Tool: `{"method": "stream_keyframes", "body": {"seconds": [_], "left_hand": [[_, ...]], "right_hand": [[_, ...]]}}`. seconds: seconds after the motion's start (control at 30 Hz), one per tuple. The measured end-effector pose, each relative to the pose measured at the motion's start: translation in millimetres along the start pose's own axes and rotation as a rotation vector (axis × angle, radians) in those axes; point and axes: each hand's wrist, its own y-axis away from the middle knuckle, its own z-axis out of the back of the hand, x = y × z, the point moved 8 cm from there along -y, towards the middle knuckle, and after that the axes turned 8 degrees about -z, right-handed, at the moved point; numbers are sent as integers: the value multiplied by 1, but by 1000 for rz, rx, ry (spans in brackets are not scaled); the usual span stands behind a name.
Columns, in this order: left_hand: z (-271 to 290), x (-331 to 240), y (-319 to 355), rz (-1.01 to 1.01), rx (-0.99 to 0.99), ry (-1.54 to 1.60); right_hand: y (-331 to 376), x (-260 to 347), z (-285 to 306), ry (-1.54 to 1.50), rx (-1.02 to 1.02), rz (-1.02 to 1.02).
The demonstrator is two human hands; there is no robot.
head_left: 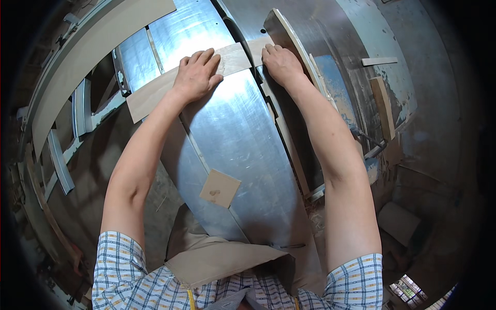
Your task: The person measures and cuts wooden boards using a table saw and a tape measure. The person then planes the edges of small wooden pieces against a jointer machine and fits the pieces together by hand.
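Observation:
A thin, light-brown wooden strip (155, 93) lies crosswise on the shiny metal saw table (227, 124). My left hand (196, 75) rests on top of it, fingers spread and thumb out by the near edge. On the strip's right part, beside an upright wooden fence board (292, 36), lies my right hand (281, 63). Its fingers are slightly bent and lie on the wood, none of them closed round it. A dark slot (256, 75) in the table runs between my hands, and the strip spans it. Closer to me, a small square brown board piece (220, 188) lies on the table.
A long pale board (77, 67) curves along the left side, near metal rails (61, 160). Right of the fence are a blue-painted patch (333, 77), a wooden block (382, 108) and a small white strip (380, 61). A brown apron (222, 261) hangs at the table's near end.

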Motion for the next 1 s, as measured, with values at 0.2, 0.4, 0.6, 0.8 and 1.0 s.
{"method": "stream_keyframes", "body": {"seconds": [0.2,0.4,0.6,0.8,1.0], "left_hand": [[-4,2,42,10,9,24],[10,-6,72,-31,-152,-1],[39,-99,141,-49,-103,166],[47,-148,257,156,-10,314],[42,-178,278,219,119,222]], "right_hand": [[83,7,16,-79,-113,8],[173,8,33,-195,67,-103],[221,16,37,-278,156,-257],[256,16,52,-336,299,-317],[290,35,55,-274,270,-327]]}}
